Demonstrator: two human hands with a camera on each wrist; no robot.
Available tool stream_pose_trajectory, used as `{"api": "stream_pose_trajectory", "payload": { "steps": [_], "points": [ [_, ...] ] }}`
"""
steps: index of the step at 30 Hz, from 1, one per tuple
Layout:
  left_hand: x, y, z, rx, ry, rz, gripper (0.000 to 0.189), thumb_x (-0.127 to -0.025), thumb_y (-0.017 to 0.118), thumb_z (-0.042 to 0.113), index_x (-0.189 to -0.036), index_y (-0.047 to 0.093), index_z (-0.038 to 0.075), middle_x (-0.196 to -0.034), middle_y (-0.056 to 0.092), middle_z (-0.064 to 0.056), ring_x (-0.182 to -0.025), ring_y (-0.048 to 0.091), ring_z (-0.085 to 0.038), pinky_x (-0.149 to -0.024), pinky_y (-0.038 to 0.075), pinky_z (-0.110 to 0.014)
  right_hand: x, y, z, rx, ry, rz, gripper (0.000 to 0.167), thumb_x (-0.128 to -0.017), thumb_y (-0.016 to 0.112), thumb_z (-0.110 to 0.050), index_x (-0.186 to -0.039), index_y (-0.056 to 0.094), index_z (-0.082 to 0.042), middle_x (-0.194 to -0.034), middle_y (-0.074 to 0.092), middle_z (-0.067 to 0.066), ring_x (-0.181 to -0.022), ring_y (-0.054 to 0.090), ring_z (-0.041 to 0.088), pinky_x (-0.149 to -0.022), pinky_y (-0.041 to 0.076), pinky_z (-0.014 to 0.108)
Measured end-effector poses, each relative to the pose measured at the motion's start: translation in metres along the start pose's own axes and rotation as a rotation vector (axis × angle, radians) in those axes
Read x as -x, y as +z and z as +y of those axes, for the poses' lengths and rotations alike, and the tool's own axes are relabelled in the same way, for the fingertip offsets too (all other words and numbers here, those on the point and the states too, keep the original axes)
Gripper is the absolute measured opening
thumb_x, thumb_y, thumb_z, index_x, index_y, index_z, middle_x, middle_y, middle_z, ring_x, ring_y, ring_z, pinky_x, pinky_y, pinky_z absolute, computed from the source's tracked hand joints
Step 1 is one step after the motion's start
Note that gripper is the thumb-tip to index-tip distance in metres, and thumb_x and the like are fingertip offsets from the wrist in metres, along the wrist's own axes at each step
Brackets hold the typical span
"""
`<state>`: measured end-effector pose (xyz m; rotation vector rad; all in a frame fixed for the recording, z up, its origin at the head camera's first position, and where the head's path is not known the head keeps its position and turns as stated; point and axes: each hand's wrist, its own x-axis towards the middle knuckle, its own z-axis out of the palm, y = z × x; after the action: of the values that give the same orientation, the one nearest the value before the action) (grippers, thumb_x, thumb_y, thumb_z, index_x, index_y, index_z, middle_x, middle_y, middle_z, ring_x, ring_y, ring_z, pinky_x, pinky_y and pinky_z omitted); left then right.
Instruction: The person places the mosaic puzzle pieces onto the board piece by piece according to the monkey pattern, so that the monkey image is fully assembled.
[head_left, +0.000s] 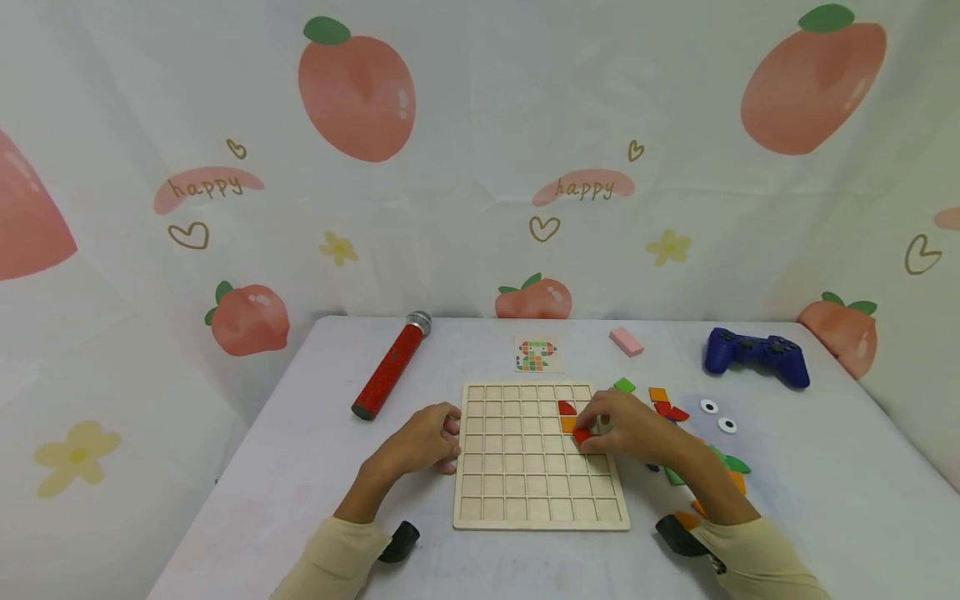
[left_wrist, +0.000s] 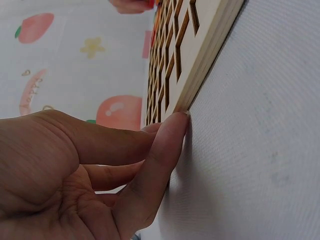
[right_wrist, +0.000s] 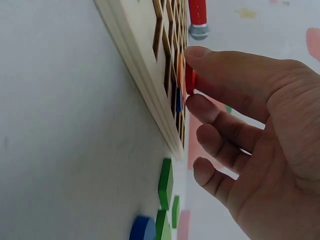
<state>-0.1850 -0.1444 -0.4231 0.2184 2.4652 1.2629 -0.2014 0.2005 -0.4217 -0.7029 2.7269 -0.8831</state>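
Observation:
A wooden grid board (head_left: pixel 517 458) lies on the table. At its left edge, my left hand (head_left: pixel 427 437) holds the rim between thumb and fingers (left_wrist: pixel 167 137). My right hand (head_left: pixel 630 425) pinches a red piece (right_wrist: pixel 190 79) between thumb and index finger, at the board's upper right cells; the other fingers are loosely bent. Close by in the grid sit a red quarter-round piece (head_left: pixel 566 407) and an orange square (head_left: pixel 568 424). A blue piece (right_wrist: pixel 178 100) shows in the board in the right wrist view; in the head view my hand hides it.
Right of the board lie loose pieces, among them a green one (head_left: pixel 625 385), an orange square (head_left: pixel 657 394) and eye discs (head_left: pixel 727 426). Behind are a pattern card (head_left: pixel 537 355), a pink block (head_left: pixel 626 342) and a blue game controller (head_left: pixel 757 356). A red microphone (head_left: pixel 392 369) lies left.

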Motion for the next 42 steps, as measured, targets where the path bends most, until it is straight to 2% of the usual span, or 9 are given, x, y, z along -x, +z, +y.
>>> {"api": "stream_pose_trajectory", "payload": {
  "steps": [7,18,27,34,39,42],
  "points": [
    [-0.001,0.001,0.000,-0.013,-0.003,-0.002,0.048,-0.092,0.067,-0.009,-0.139,0.055,-0.007,-0.111,0.061,-0.011,-0.082,0.064,-0.018,-0.070,0.065,-0.029,-0.004,0.005,-0.008,0.006,-0.041,-0.011,0.015,-0.088,0.085,-0.024,-0.101,0.081,-0.018,-0.098,0.066,-0.007,-0.098,0.054,0.018,-0.082,0.050,0.032],
    [-0.001,0.001,0.000,-0.009,0.006,-0.005,0.047,-0.092,0.066,-0.009,-0.138,0.055,-0.008,-0.110,0.061,-0.012,-0.080,0.064,-0.018,-0.070,0.065,-0.030,-0.004,0.009,-0.011,0.026,0.025,-0.024,0.015,-0.089,0.085,-0.024,-0.102,0.081,-0.017,-0.098,0.065,-0.006,-0.098,0.055,0.017,-0.085,0.054,0.034],
    [-0.002,0.000,-0.001,-0.004,0.005,-0.013,0.048,-0.093,0.066,-0.008,-0.139,0.055,-0.008,-0.111,0.061,-0.012,-0.082,0.064,-0.018,-0.070,0.065,-0.029,-0.004,0.009,-0.012,0.026,0.038,-0.023,0.014,-0.091,0.084,-0.025,-0.103,0.082,-0.017,-0.100,0.069,-0.006,-0.098,0.059,0.016,-0.088,0.057,0.034],
    [-0.003,-0.001,-0.003,0.007,0.003,-0.011,0.049,-0.091,0.065,-0.010,-0.139,0.055,-0.008,-0.112,0.061,-0.012,-0.084,0.065,-0.019,-0.069,0.065,-0.030,-0.004,0.011,-0.013,-0.002,0.062,-0.025,0.012,-0.093,0.081,-0.017,-0.104,0.081,-0.013,-0.096,0.068,-0.006,-0.094,0.058,0.017,-0.082,0.056,0.031],
    [-0.004,-0.001,-0.003,-0.002,0.005,-0.011,0.049,-0.091,0.065,-0.009,-0.139,0.055,-0.008,-0.112,0.061,-0.011,-0.083,0.065,-0.019,-0.069,0.065,-0.030,-0.004,0.011,-0.013,0.034,0.052,-0.009,0.009,-0.093,0.081,-0.015,-0.102,0.082,-0.013,-0.096,0.069,-0.007,-0.094,0.059,0.015,-0.083,0.056,0.031],
    [-0.004,0.000,-0.004,0.004,0.003,-0.012,0.049,-0.091,0.065,-0.009,-0.139,0.055,-0.008,-0.112,0.061,-0.011,-0.081,0.065,-0.018,-0.069,0.065,-0.030,-0.003,0.011,-0.012,0.010,0.056,-0.011,0.010,-0.093,0.081,-0.014,-0.103,0.081,-0.013,-0.095,0.069,-0.007,-0.093,0.059,0.015,-0.082,0.056,0.030]
  ]
}}
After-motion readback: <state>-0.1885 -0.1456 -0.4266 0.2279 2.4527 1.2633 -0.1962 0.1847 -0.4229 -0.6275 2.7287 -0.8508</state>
